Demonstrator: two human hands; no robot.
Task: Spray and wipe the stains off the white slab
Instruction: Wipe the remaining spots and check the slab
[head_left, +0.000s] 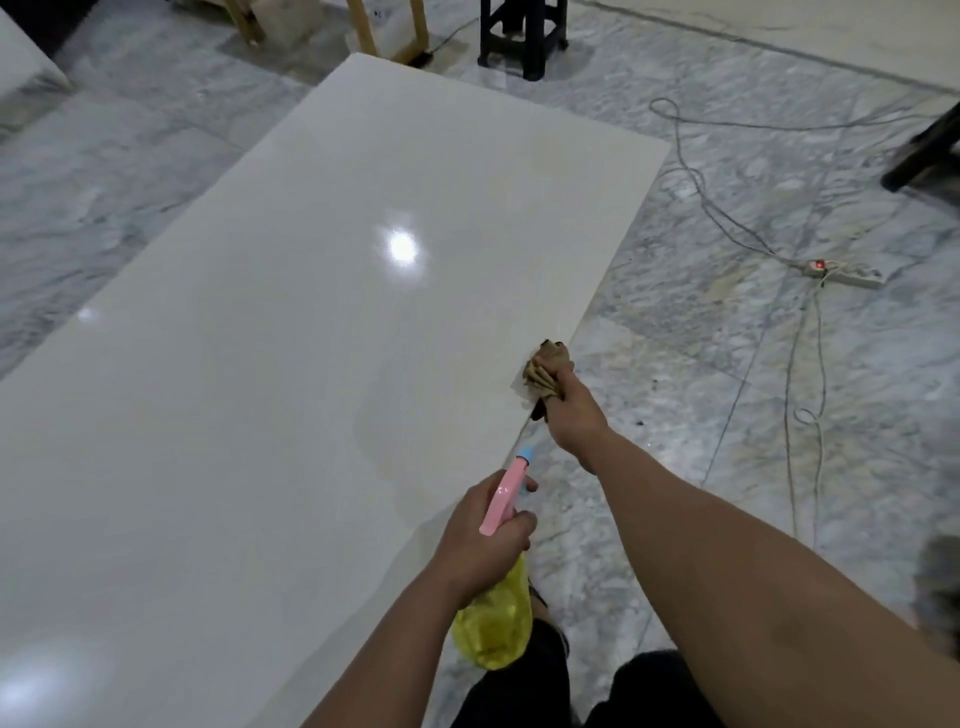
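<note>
With the right hand (569, 415) gripping a brown rag (545, 374) at the white slab (311, 312) edge and the left hand (483, 540) clutching the spray bottle (501, 571), the rag could slip off and leave what seems a damp patch unwiped.

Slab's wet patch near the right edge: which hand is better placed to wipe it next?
Right. The right hand already grips the brown rag on the white slab edge, just beyond the wet patch. The left hand is occupied holding the spray bottle.
</note>
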